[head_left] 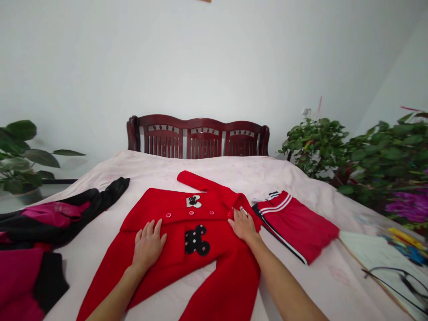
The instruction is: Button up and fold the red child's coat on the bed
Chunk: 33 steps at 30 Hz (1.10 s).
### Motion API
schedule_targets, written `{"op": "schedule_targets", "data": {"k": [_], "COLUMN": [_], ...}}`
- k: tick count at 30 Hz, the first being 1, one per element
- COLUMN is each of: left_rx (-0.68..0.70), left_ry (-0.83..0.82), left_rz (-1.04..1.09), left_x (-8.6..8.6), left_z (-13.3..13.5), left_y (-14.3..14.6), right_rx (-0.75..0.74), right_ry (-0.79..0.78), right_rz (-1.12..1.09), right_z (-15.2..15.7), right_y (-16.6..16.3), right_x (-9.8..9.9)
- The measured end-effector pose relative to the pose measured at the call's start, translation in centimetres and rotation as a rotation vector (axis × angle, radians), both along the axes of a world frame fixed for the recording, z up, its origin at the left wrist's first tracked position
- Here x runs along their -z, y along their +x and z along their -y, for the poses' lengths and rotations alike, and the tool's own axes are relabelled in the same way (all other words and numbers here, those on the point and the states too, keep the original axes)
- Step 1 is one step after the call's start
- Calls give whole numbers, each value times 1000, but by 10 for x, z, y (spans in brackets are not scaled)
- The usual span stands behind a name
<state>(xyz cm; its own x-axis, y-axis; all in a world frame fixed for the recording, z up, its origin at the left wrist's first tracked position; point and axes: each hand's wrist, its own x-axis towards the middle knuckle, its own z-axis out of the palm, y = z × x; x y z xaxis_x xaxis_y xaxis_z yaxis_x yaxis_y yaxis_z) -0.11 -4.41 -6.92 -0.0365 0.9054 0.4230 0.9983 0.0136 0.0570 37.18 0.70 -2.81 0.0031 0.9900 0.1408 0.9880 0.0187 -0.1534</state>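
Note:
A red coat (174, 232) with pink buttons and black spotted patches lies spread flat on the pale pink bedcover (140, 167). My left hand (149, 243) rests flat on the coat's left front, fingers spread. Near the collar on the right side, my right hand (242, 224) presses flat on the cloth with fingers stretched out. Neither hand holds anything. One sleeve is folded across the top of the coat.
A folded red garment with white and black stripes (296, 225) lies right of the coat. Black and magenta clothes (50, 218) are heaped at the left. A dark wooden bench (197, 136) stands behind the bed. Potted plants (351, 154) flank the right side; papers and a cable (384, 263) lie at the right edge.

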Motion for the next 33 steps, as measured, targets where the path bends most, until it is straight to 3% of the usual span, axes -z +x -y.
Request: {"op": "schedule_targets", "data": {"k": [5,9,13,16,20,26,30,33], "left_rx": [242,340,386,409,434,415,401,416], "left_ry": [-64,-118,-210,-235,-268,-274,-256,-241], "left_rz": [-14,-57,-57,-29,-6,-20,-54,-33], "left_x": [5,7,-2,-8,-12,-8,-2,1], "left_z": [26,62,94,111,126,137,136,135], "left_y": [-35,-71,-84,-84,-80,-75,-77,-78], "right_rx": [-76,-389,-790,-913,-936,-965,-937,-736], "right_ry": [83,219,101,20,-44,-10,-37,-124], "right_rz": [25,-108,-83,6,60,96,-147,-532], "right_z": [29,93,163,192,194,177,168,138], "right_y": [-13,-7,13,22,14,1,-8,-16], "right_x": [-12,-20,-22,-24,-18,-1,-23,-56]}}
